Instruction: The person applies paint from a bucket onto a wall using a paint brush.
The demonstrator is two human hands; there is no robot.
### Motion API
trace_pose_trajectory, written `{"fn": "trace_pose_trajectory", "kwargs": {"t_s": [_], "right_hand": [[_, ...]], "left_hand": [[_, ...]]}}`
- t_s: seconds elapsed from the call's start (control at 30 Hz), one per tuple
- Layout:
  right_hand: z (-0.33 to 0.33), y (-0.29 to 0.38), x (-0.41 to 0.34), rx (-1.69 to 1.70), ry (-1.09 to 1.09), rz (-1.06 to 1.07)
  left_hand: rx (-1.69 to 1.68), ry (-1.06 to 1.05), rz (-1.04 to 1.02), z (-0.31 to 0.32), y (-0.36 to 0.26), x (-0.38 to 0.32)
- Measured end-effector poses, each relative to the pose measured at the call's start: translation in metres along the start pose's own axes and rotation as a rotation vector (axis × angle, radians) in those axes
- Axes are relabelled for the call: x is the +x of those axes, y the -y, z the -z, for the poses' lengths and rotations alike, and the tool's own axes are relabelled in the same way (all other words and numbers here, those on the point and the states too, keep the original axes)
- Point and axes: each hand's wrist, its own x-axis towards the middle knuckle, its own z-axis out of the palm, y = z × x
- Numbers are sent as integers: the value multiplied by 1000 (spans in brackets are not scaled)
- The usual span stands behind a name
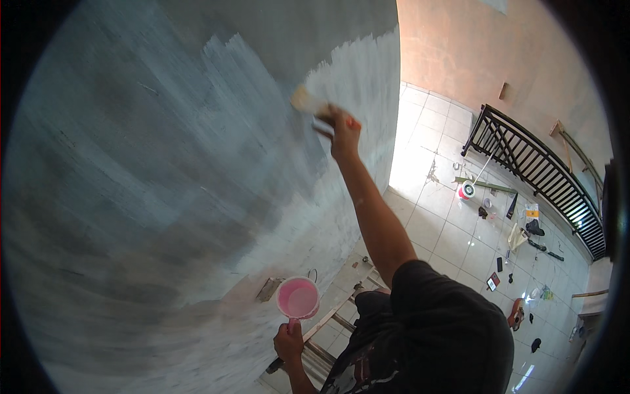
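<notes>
My right hand (344, 129) is raised at the grey wall (236, 147), its fingers closed on a paintbrush (307, 100). The brush is blurred, with pale bristles towards the wall; whether they touch it I cannot tell. Paler, streaky paint covers parts of the wall around the brush. Lower down, my left hand (289, 342) grips the handle of a pink plastic dipper (298, 298), held upright with pale liquid inside. Just behind the dipper, an electrical wall box (269, 289) shows at the wall, with a thin loop of wire nearby.
Below me stands a ladder (320, 327) close to the wall. On the tiled floor (455, 241) far below lie a small pail (466, 190), a handsaw (512, 206), a phone (499, 264) and several scattered things. A black metal railing (536, 167) runs along the right.
</notes>
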Motion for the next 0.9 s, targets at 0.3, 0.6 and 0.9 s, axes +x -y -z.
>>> {"fn": "trace_pose_trajectory", "kwargs": {"t_s": [0.3,0.6,0.9], "right_hand": [[110,-80,-27,-408,-343,-156],[-35,45,12,58,98,195],[151,-95,-57,-246,-247,-165]], "left_hand": [[-11,6,-18,-4,1,4],[10,30,3,1,3,2],[-25,42,13,6,-6,0]]}}
